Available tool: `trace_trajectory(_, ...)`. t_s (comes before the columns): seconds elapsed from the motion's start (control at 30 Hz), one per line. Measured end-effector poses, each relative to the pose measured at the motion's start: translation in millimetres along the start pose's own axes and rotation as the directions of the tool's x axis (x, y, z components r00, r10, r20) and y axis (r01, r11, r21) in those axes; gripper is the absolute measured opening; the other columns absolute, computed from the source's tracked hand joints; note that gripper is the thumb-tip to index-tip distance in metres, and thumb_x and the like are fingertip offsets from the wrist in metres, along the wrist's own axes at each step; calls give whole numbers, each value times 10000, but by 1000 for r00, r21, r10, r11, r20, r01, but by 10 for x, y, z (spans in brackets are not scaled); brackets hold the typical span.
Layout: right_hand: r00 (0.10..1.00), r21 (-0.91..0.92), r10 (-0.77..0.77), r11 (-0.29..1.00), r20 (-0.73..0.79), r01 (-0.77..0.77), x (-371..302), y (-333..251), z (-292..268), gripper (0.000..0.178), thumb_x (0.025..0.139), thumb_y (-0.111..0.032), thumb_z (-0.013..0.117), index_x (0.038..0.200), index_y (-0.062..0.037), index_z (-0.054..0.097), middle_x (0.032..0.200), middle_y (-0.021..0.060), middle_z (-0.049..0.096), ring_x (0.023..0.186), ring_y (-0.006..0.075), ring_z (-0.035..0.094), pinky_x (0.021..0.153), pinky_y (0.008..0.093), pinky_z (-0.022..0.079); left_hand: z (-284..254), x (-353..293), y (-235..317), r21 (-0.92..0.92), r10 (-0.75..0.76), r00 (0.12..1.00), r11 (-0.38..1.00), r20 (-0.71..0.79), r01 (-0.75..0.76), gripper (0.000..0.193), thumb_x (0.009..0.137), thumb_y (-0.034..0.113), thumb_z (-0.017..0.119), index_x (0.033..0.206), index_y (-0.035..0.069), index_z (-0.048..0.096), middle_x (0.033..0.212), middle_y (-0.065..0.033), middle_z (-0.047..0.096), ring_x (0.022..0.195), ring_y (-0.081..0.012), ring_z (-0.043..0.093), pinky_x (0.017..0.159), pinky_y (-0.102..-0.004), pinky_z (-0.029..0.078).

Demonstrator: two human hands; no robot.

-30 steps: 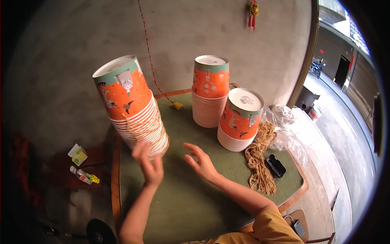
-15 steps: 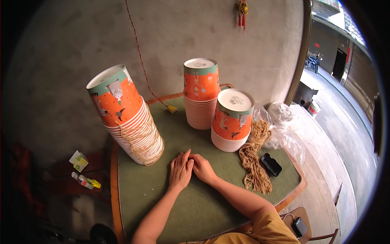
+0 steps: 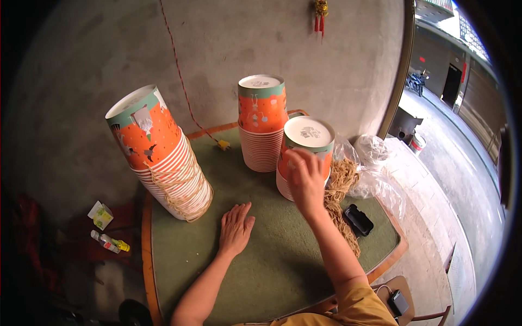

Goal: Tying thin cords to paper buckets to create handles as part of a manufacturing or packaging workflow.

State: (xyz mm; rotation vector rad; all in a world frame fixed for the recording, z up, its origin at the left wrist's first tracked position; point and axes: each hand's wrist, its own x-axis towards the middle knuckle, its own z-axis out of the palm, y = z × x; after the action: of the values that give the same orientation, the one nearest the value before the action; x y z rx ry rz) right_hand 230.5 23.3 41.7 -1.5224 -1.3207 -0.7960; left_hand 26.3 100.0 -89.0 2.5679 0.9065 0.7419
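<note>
In the head view, the short stack of upturned orange paper tubs point(image 3: 310, 133) stands on the green-topped table point(image 3: 261, 285). The right hand point(image 3: 306, 179) is in front of this stack with fingers bent, hiding part of its face; whether it touches the tubs I cannot tell. The left hand point(image 3: 236, 231) lies nearer the person than the short stack and to its left, palm down on the table, fingers nearly straight, holding nothing.

Just behind and left of the short stack stands a taller stack point(image 3: 261, 117), partly overlapped by it. Well left of it leans a third stack point(image 3: 149, 146), wound with twine. A yellow plug point(image 3: 224, 145) lies left of the short stack, farther back.

On the short stack's right, things crowd close: a twine hank point(image 3: 341, 179) just beside it, partly behind the right forearm, then clear plastic wrapping point(image 3: 374, 182). A black open case point(image 3: 359, 220) lies nearer the person, beside the hank.
</note>
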Motion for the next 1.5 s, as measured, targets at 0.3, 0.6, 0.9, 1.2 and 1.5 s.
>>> trace_trajectory(0.3, 996, -173, 79, 983, 50, -69, 174, 244, -113, 426, 773, -26, 694, 1174, -154, 632, 1100, 54, 582, 1020, 308, 505, 851, 402, 497, 26, -26, 0, 24, 20, 999, 1000, -25, -20, 488, 1017, 356, 455, 1430, 96, 432, 1420, -144, 483, 1357, -307, 405, 1134, -456, 257)
trace_trajectory(0.6, 996, -50, 89, 995, 11, -88, 225, 286, -124, 267, 787, -1, 666, 1025, -118, 638, 973, 83, 573, 925, 315, 493, 824, 416, 444, 524, 444, 517, -102, 136, 972, 982, -192, -157, 609, 969, 320, 569, 1499, 131, 335, 1467, -210, 396, 1281, -390, 447, 1063, -509, 329)
trace_trajectory(0.9, 994, 17, 108, 994, -2, -108, 221, 309, -142, 223, 793, 16, 649, 984, -94, 611, 959, 95, 573, 896, 311, 489, 823, 408, 409, 669, 580, 693, -83, 148, 963, 982, -224, -170, 661, 975, 316, 557, 1528, 118, 251, 1399, -293, 418, 1234, -416, 483, 1027, -506, 365)
trace_trajectory(1.2, 987, 57, 158, 986, -19, -156, 212, 303, -126, 204, 784, 37, 652, 950, -74, 609, 967, 103, 570, 914, 314, 491, 857, 408, 391, 697, 581, 667, 193, 200, 931, 970, -306, -146, 675, 908, 297, 658, 1482, 157, 333, 1248, -209, 553, 1097, -335, 585, 922, -487, 424)
trace_trajectory(1.5, 986, 83, 165, 983, -25, -162, 213, 332, -139, 187, 787, 33, 655, 937, -67, 606, 949, 97, 561, 907, 312, 476, 851, 397, 381, 670, 610, 687, 312, 246, 920, 938, -304, -148, 680, 889, 295, 679, 1469, 161, 352, 1143, -172, 588, 1008, -310, 603, 864, -459, 442)
